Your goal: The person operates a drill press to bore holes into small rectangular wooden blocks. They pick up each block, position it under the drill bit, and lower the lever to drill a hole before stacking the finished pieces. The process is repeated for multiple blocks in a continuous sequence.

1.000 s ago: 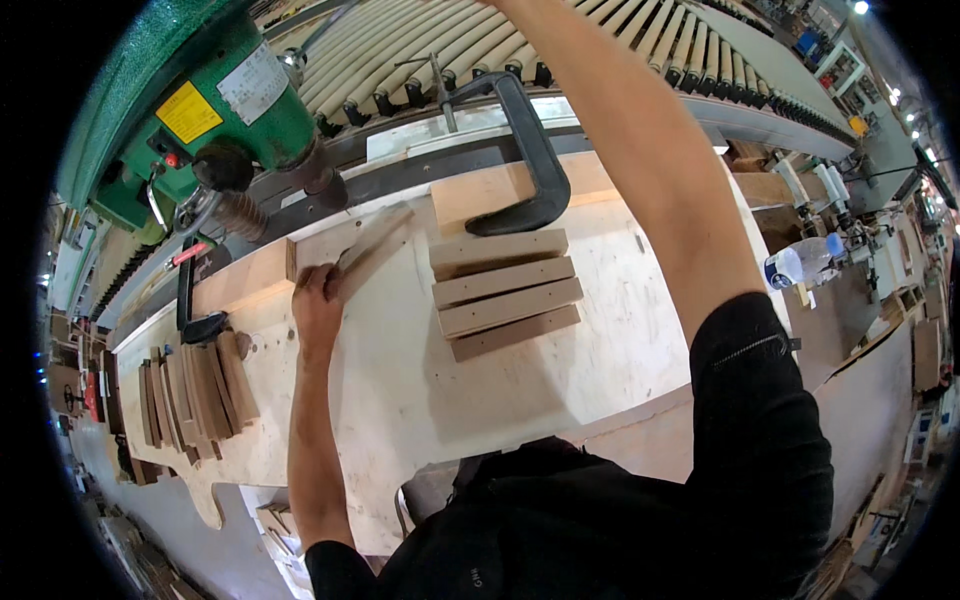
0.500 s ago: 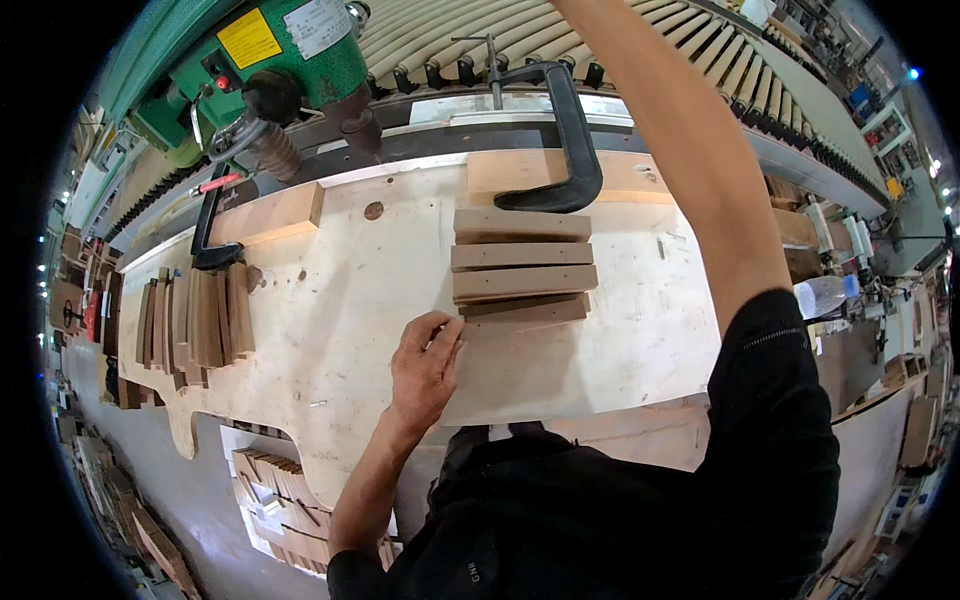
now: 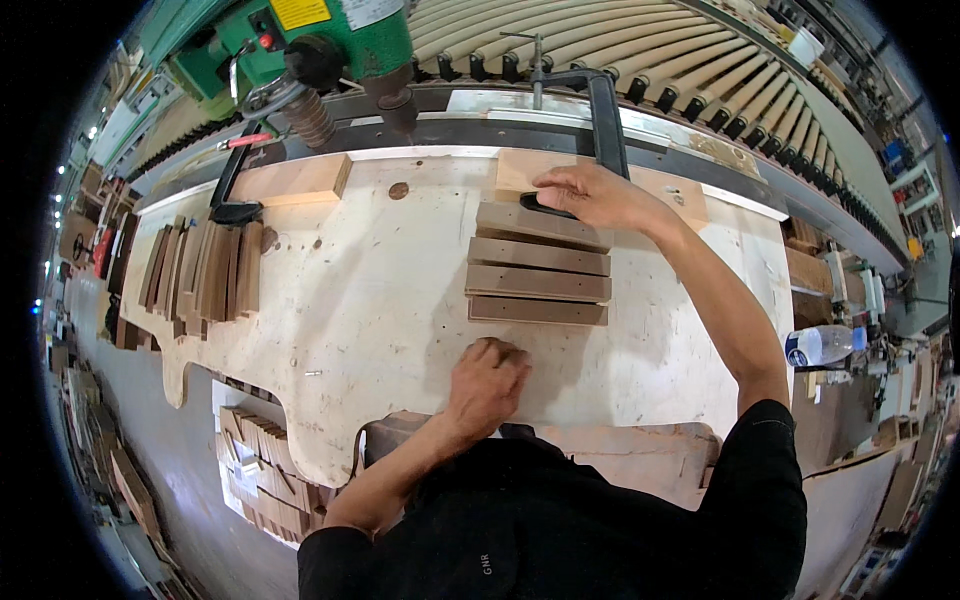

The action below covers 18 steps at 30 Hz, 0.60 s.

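Note:
Several brown wood blocks [image 3: 540,280] lie side by side in a stack-like row on the pale plywood board [image 3: 380,270]. My right hand [image 3: 595,195] hovers over the far end of this row, beside the lower jaw of a black C-clamp [image 3: 607,125], partly covering it. Its fingers reach out to the left, and nothing shows in them. Just on the near side of the row, my left hand [image 3: 485,385] is low over the board with its fingers curled in, apart from the blocks. No object is visible in it.
A green drill machine [image 3: 365,45] stands at the far left. Another clamp [image 3: 230,185] holds a light wood strip [image 3: 290,180]. More brown blocks [image 3: 205,270] stand at the board's left. Rollers [image 3: 640,55] run behind; a water bottle [image 3: 822,346] is at right.
My right hand has come back from beyond the top edge to the far end of the blocks. My left hand has left their near left corner, moving right and nearer. The blocks sit more evenly.

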Available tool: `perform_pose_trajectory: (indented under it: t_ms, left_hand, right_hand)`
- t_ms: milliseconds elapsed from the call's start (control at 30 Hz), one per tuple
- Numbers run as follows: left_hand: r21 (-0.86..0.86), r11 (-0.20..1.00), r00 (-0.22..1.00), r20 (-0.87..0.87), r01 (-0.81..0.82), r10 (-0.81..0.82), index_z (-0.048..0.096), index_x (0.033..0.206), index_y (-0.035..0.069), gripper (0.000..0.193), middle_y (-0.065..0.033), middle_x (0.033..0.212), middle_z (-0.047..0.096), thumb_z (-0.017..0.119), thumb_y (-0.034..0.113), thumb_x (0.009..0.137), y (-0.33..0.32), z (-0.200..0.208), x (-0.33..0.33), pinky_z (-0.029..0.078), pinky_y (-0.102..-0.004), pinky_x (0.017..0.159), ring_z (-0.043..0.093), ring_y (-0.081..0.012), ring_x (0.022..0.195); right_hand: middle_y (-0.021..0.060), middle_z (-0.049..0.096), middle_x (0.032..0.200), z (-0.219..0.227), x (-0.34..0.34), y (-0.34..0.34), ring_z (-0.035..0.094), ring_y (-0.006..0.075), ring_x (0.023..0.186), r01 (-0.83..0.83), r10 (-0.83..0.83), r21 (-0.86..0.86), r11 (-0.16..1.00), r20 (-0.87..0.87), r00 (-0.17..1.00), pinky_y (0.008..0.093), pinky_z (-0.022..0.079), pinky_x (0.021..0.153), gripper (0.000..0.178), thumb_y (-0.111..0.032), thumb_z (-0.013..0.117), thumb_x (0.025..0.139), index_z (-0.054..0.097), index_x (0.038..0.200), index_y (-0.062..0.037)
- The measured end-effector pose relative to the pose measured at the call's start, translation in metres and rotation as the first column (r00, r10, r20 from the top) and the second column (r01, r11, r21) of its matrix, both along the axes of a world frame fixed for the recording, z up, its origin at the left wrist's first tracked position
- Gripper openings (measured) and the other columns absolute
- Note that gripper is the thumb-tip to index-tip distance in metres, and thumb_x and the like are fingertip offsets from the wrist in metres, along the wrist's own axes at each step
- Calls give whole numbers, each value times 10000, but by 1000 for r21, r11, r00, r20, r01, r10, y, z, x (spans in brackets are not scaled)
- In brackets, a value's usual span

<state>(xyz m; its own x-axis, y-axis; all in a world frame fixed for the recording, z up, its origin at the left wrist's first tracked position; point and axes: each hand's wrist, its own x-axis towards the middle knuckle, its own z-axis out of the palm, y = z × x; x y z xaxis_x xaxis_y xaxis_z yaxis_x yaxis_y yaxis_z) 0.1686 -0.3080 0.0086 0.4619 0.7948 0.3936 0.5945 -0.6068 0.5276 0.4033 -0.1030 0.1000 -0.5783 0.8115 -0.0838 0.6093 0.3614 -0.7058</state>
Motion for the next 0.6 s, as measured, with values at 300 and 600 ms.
perform_pose_trajectory:
  t_ms: [300,600]
  left_hand:
    - [0,994,994,-35,-108,108,637,1069,45,263,-119,1144,627,649,131,821,3,-1,17,488,-427,905,573,-329,1086]
    - [-4,980,980,-14,-199,199,637,1073,36,261,-118,1120,626,645,158,842,11,-1,21,477,-419,913,570,-323,1067]
  right_hand:
    - [149,661,1096,1,-23,6,598,221,977,-110,115,-50,993,89,989,319,467,874,539,-469,521,984,593,1240,0]
    - [204,638,1091,-5,-36,4,593,276,1018,-175,227,-200,964,277,934,359,454,912,663,-582,384,997,592,1174,22]
